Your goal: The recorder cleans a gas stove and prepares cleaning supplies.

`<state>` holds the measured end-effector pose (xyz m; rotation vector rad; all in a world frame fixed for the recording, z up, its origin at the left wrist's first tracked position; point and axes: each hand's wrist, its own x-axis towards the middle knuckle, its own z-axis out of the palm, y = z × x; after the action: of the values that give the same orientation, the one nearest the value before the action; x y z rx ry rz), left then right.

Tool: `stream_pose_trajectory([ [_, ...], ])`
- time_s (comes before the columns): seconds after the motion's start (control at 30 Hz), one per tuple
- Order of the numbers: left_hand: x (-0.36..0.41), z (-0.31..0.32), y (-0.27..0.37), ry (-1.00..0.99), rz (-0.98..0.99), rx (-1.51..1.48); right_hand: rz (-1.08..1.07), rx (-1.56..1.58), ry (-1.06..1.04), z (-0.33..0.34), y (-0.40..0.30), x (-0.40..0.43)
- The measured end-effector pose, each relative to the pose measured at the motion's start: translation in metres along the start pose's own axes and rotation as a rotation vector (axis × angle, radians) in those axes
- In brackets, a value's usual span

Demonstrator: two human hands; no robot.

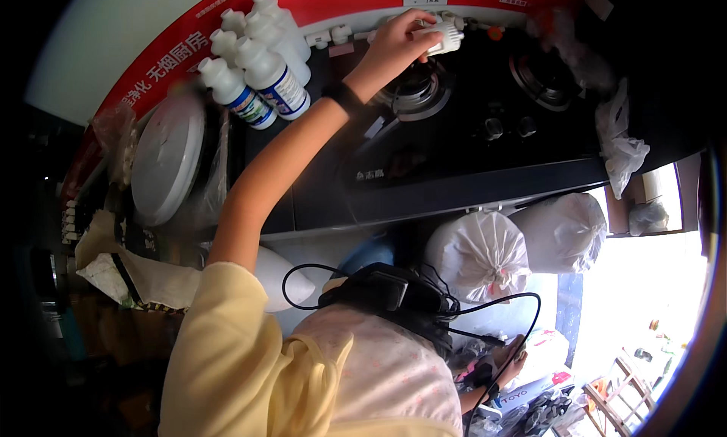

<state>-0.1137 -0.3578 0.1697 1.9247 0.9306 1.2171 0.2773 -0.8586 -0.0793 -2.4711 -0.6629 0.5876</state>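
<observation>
My left hand (410, 35) reaches over the black glass gas hob (454, 124) and grips a white plastic fitting (446, 38) with a ribbed end. Below that hand is the left burner (417, 96); the right burner (542, 82) lies farther along. More white plastic fittings (341, 35) line the back of the counter. My right hand (508, 357) hangs low at my right side, near a black cable (537, 317). Its fingers look bent, but it is too small and partly covered to show whether it holds anything.
Several white plastic bottles (267, 68) stand left of the hob, near a round white lid-like disc (167, 158). A clear plastic bag (619, 141) hangs over the right edge. White sacks (483, 255) sit below the counter. A wooden ladder (625, 386) is at lower right.
</observation>
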Motion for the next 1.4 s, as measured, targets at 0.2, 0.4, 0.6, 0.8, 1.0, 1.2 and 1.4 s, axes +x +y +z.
stream_pose_trajectory([
  [0.2, 0.132, 0.025, 0.024, -0.124, 0.146, 0.105, -0.042, 0.189, 0.130, 0.024, -0.046, -0.008],
  [0.4, 0.268, 0.053, -0.061, -0.041, 0.391, 0.596, 0.129, 0.302, 0.176, 0.052, -0.075, -0.022],
  [0.6, 0.300, 0.128, -0.196, -0.085, -0.020, 0.156, 0.285, 0.107, 0.270, 0.031, -0.134, -0.076],
  [0.8, 0.308, 0.188, -0.247, 0.085, -0.054, 0.244, 0.634, 0.063, 0.301, 0.032, -0.150, -0.096],
  [1.0, 0.318, 0.218, -0.250, 0.110, 0.006, 0.366, 0.503, 0.079, 0.318, 0.043, -0.160, -0.086],
  [1.2, 0.334, 0.218, -0.287, 0.063, 0.131, 0.737, 0.393, 0.068, 0.281, 0.051, -0.156, -0.060],
  [1.4, 0.334, 0.251, -0.288, 0.088, -0.082, 0.532, 0.335, 0.073, 0.313, 0.049, -0.148, -0.050],
])
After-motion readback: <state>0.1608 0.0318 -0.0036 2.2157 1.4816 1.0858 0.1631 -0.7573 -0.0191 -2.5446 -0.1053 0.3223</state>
